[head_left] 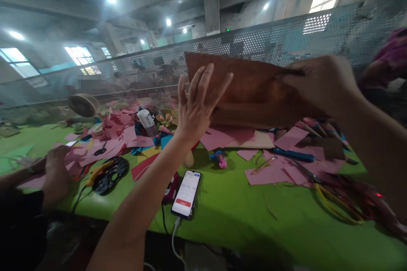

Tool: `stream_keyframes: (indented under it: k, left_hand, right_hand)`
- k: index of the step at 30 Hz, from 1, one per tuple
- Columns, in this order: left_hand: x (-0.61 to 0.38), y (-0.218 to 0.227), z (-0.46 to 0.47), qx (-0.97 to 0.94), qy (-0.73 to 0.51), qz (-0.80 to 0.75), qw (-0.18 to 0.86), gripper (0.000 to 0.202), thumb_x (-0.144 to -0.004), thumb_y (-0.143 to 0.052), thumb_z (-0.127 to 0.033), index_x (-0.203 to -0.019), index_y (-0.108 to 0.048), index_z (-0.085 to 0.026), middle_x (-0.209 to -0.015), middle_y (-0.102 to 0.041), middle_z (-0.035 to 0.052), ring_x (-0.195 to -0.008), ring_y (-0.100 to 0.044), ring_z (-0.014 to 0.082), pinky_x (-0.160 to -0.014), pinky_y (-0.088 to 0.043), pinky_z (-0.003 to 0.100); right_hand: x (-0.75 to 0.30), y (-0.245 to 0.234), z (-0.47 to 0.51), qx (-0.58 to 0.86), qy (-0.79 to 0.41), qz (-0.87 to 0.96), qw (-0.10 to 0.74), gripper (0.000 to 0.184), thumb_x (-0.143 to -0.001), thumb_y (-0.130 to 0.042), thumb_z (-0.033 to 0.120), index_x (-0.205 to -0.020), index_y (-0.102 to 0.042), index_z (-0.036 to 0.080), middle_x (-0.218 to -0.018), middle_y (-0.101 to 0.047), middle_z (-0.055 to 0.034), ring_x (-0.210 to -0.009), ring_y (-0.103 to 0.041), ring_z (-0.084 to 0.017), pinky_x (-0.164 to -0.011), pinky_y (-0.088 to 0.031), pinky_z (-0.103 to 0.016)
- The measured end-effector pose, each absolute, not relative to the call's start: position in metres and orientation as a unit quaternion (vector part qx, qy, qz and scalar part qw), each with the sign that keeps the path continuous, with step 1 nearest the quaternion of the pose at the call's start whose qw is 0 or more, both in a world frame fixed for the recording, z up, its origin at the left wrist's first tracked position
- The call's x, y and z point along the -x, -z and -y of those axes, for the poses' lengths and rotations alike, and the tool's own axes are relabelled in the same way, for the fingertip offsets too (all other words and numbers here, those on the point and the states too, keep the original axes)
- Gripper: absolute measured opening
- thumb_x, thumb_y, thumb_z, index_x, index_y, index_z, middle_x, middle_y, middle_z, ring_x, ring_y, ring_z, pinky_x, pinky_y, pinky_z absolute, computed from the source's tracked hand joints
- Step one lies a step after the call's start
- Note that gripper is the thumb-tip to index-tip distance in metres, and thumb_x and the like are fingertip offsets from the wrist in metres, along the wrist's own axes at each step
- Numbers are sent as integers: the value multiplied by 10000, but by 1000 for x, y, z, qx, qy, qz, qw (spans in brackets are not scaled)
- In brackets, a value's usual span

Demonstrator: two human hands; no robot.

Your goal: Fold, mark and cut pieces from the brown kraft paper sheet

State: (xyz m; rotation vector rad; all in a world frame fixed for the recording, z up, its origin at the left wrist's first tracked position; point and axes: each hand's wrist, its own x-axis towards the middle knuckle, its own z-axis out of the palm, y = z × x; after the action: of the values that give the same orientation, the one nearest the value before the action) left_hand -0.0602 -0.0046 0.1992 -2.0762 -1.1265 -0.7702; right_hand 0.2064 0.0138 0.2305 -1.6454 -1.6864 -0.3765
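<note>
Where the brown sheet [251,84] is: held up off the green table [229,211], straight ahead of me, between my two hands.

Long axis of the sheet: left to right across my view, its upper edge dipping a little toward the right; a fold seems to run along the lower part, though shadow makes that hard to judge.

Right hand [327,82]: closed, pinching the sheet near its upper right end; blur hides just how the fingertips sit.

Left hand [197,108]: spread wide, fingers fanned upward in front of the sheet's left end; it grips nothing, and I cannot tell whether the fingers press on the surface or stand just off it.

Nearer hand: the sheet reaches leftward from my right hand, which has it; my left is nearer the free left edge, with most of the length between the two.

Paper underneath: pink sheets [216,139] and a cream sheet [259,140], flat on the table below the brown one.

Right side: a blue tool [294,154] on pink paper, with yellow-handled scissors [317,186] closer to me.

Near edge: a lit phone [186,194], cable plugged in.

Far left: another person's hand [57,169], beside loose pink paper.
</note>
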Motion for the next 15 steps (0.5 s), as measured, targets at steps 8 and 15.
stream_keyframes:
  k: [8,15]
  left_hand:
    - [40,-204,-22,822,279,398,296,627,-931,-615,-236,-1526,-424,-286,-1296,-626,92,-1346,-511,329,-1248,-125,622]
    - [40,-205,-46,845,197,405,288,188,-944,-524,-140,-955,-703,-197,-1001,-700,86,-1039,-643,277,-1117,-334,547]
  right_hand:
    - [-174,-236,-17,600,170,718,308,316,-798,-596,268,-1001,-837,280,-833,-777,-52,-808,-680,-262,-669,-422,-338]
    - [-168,-237,-32,555,145,746,339,205,-806,-678,305,-940,-830,269,-829,-774,-35,-828,-695,-260,-770,-510,-379]
